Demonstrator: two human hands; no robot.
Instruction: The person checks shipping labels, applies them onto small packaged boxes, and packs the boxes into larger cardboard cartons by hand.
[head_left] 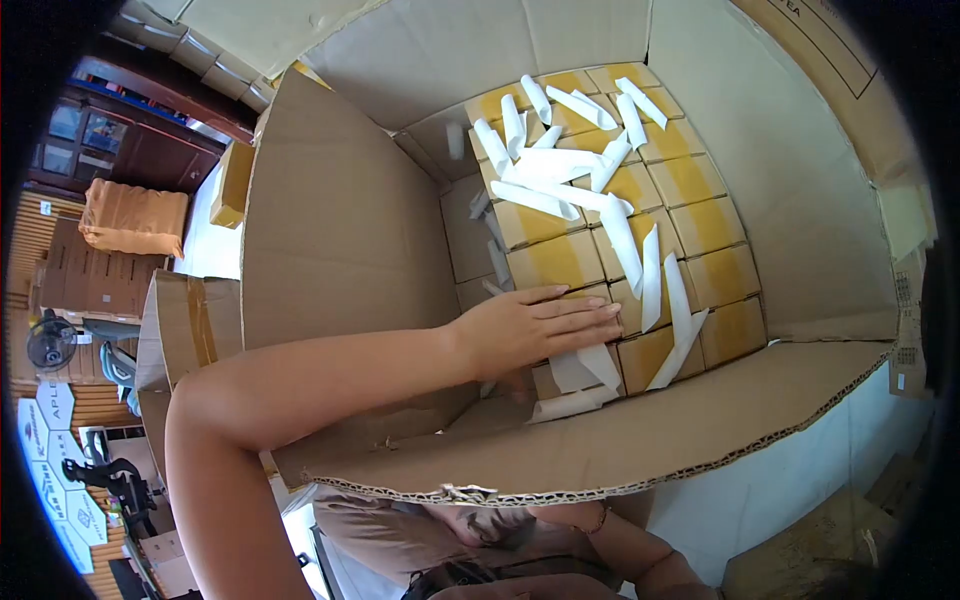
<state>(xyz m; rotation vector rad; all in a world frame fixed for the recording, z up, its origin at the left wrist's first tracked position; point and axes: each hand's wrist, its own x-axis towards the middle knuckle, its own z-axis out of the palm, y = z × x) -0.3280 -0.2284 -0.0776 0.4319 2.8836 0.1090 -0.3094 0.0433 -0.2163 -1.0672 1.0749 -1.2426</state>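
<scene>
My left hand point(535, 325) reaches into a large open cardboard box point(340, 220) from the left. Its fingers are stretched out flat, palm down, on small brown boxes point(555, 262) sealed with yellowish tape. These sit in tight rows along the right side of the large box. Curled white strips point(560, 163) lie scattered over them, and one white strip point(590, 368) is just below my fingers. My left thumb is hidden. Below the large box's near flap point(600, 450), my right hand point(562, 514) shows only in part near a wristband; its fingers are hidden.
More white strips lie in the gap at the large box's left side. Another carton point(190, 310) stands to the left, with an orange wrapped bundle point(133, 217) and a fan point(52, 341) beyond. A brown carton point(810, 550) lies at lower right.
</scene>
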